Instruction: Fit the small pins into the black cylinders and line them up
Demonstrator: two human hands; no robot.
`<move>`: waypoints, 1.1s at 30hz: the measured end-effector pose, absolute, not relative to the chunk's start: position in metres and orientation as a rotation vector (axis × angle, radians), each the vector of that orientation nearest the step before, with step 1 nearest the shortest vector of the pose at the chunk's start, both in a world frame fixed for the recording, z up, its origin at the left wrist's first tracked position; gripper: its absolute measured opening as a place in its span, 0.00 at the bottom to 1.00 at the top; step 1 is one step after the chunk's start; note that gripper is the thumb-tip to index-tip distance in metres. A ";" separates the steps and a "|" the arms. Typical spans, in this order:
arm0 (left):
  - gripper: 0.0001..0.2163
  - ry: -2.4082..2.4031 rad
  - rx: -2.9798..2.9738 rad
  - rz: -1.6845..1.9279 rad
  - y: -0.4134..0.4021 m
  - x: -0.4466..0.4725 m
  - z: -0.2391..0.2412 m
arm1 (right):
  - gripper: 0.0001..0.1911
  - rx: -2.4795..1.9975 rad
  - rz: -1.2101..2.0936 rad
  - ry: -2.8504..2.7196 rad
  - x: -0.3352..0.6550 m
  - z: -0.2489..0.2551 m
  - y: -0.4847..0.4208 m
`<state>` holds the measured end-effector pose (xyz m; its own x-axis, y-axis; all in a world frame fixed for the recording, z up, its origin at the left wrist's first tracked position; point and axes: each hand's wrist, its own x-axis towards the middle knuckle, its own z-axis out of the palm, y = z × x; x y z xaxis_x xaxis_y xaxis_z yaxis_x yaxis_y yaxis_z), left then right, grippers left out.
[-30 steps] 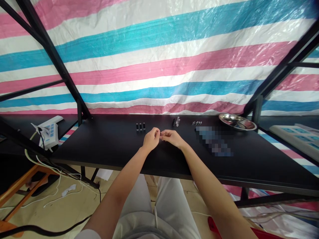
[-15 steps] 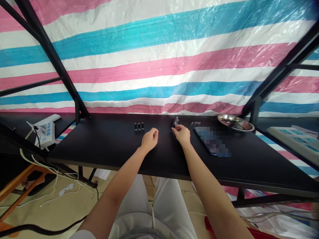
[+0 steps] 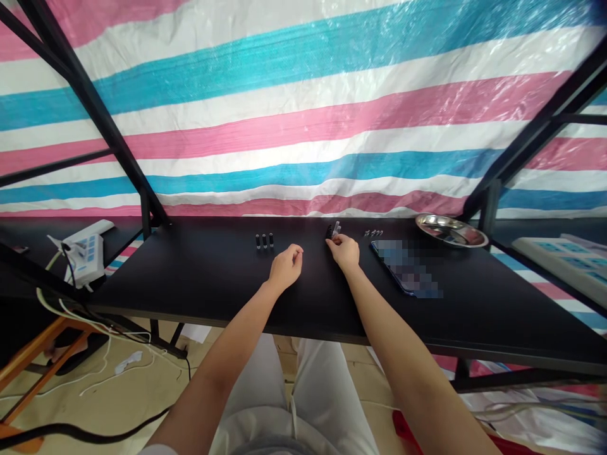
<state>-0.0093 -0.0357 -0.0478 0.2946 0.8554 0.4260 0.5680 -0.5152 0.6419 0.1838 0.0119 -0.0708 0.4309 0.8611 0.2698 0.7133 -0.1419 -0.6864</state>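
Note:
My left hand (image 3: pixel 287 265) rests over the middle of the black table with its fingers curled closed; whatever is inside them, if anything, is hidden. Farther right, my right hand (image 3: pixel 345 254) has its fingers pinched together at a cluster of small black pieces (image 3: pixel 329 231) and clear pieces (image 3: pixel 336 228). My fingertips cover part of that cluster, so I cannot make out what they grip. Beyond my left hand stand three short black cylinders (image 3: pixel 264 241) with pale lower ends, in a row. Several tiny clear curved pieces (image 3: pixel 373 233) lie to the right of my right hand.
A phone (image 3: pixel 389 265), its screen pixelated, lies right of my right forearm. Behind it a round shiny metal dish (image 3: pixel 452 231) sits near the back right corner. A white power strip (image 3: pixel 90 259) is beyond the table's left end. Black frame posts (image 3: pixel 493 196) flank the table (image 3: pixel 190 278).
The right hand has shifted very slightly left against the black and clear pieces, covering a bit more of them. The left hand keeps its closed pose. The view has turned a little.

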 end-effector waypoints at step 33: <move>0.13 1.514 2.448 0.832 -0.046 -0.010 -0.040 | 0.14 -2.205 -0.018 -1.444 0.185 -0.075 -0.006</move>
<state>-0.0099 -0.0461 -0.0403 0.3384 0.8616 0.3784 0.7813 -0.4814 0.3973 0.1849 -0.0063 -0.0745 0.4372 0.8560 0.2758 0.8626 -0.3122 -0.3980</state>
